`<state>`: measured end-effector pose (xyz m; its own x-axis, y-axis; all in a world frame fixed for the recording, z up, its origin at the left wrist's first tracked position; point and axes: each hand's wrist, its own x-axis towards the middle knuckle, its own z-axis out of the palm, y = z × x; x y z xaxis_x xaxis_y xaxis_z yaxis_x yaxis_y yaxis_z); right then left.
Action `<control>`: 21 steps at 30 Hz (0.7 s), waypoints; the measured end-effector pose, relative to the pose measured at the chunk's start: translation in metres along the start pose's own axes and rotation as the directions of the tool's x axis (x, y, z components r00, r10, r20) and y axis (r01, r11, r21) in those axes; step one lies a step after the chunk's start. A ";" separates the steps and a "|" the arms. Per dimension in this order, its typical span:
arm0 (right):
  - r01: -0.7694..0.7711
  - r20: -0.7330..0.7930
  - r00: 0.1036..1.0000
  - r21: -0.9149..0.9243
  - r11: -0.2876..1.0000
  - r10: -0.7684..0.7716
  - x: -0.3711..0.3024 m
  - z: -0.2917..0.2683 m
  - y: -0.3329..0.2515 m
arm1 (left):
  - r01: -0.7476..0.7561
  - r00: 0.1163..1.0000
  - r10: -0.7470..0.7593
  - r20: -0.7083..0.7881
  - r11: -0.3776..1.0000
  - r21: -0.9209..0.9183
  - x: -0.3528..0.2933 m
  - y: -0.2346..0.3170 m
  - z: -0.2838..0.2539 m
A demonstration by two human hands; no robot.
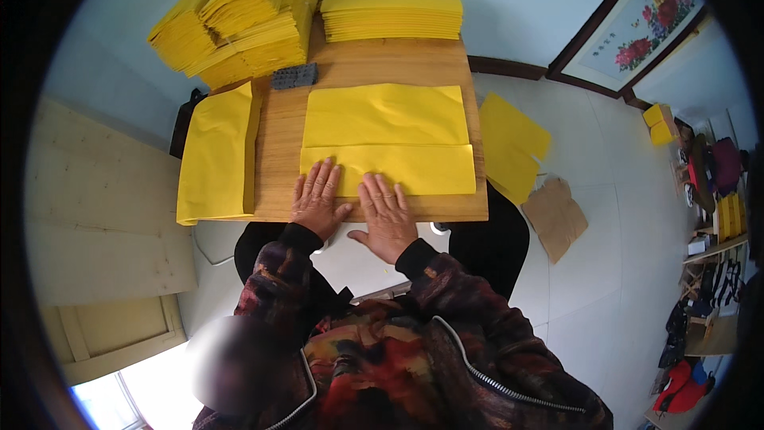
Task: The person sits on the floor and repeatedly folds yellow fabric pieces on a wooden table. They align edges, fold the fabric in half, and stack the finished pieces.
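Observation:
A yellow paper sheet (385,115) lies on the wooden table in front of me, its near part folded over into a flat band that reaches close to the table's front edge. My left hand (318,201) rests flat on the left part of that band, fingers stretched out. Beside it, my right hand (385,219) lies with its fingertips on the band's near edge, fingers straight and thumb spread. Neither hand grips anything. To the left of the sheet is a pile of yellow folded paper (216,155), apart from both hands.
On the wooden table (278,127), a small dark grey block (294,76) sits near tied yellow bundles (255,20) at the back left. A neat yellow stack (391,14) stands at the back. Right of the table are yellow sheets (513,147) and brown paper (555,219).

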<state>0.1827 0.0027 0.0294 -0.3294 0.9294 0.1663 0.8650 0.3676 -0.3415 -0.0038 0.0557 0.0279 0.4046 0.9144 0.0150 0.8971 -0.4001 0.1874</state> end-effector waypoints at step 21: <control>-0.372 0.003 0.927 -0.103 0.923 0.374 -0.055 -0.083 0.080 | 0.021 1.000 -0.021 -0.004 1.000 -0.013 0.001 0.002 0.000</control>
<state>0.3008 -0.0213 0.0696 0.0172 0.9996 0.0239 0.9594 -0.0098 -0.2820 -0.0016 0.0561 0.0284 0.3845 0.9230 0.0153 0.9032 -0.3796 0.2003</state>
